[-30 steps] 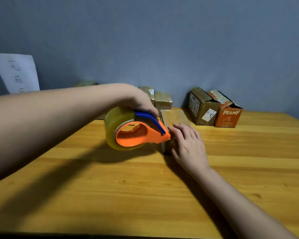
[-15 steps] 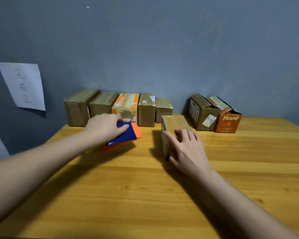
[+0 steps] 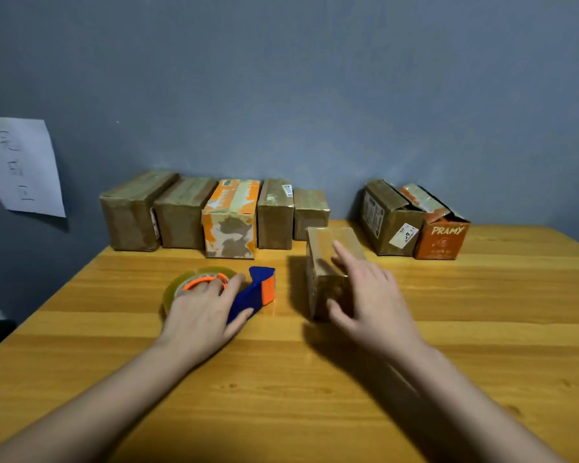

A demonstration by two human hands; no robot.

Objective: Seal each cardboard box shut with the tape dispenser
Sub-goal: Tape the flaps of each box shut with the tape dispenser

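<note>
A small brown cardboard box (image 3: 321, 259) stands on the wooden table (image 3: 281, 396), just in front of the back row. My right hand (image 3: 371, 302) holds it, thumb against its near end and fingers along its top and right side. The tape dispenser (image 3: 261, 289), blue and orange with a clear tape roll, lies flat on the table to the left of that box. My left hand (image 3: 201, 315) lies over the dispenser, fingers on the roll and thumb along the blue handle.
Several taped boxes (image 3: 181, 215) line the grey wall at the back left. At the back right stand a brown box (image 3: 388, 225) and an orange box (image 3: 442, 238) with loose top flaps. A paper sheet (image 3: 20, 165) hangs on the left wall.
My left hand carried the dispenser away from the small box, to the left and down, and it now lies flat on the table. My right hand shifted from the box's top toward its right side.
</note>
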